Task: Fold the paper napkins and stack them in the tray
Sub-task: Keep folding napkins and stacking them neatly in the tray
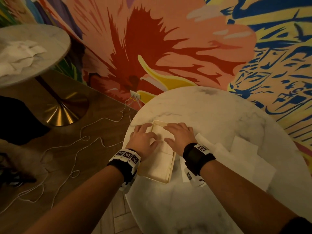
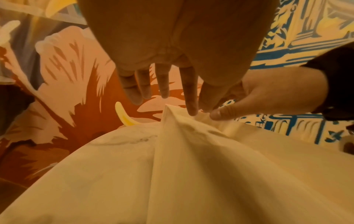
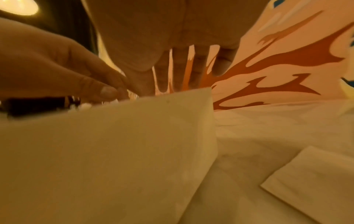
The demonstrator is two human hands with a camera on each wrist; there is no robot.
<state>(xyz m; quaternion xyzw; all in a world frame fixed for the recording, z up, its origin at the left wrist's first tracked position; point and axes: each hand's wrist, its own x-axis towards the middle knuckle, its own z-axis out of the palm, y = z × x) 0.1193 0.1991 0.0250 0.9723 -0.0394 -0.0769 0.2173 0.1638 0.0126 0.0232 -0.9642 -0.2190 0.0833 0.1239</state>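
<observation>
Left hand (image 1: 143, 139) and right hand (image 1: 179, 135) both flat, fingers straight and spread, pressing on folded napkin (image 1: 162, 134) inside cream tray (image 1: 168, 176) on marble worktop (image 1: 211, 115). Unfolded napkins (image 1: 244, 149) lying beside right wrist.

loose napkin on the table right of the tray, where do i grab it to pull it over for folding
Probably the near-left corner of the loose napkin, pinched from the tray side by the right hand. The sheet lies flat on the marble table atop other napkins, so only an edge or corner offers purchase. That corner sits closest to the right hand, which now lies open over the tray.
</observation>
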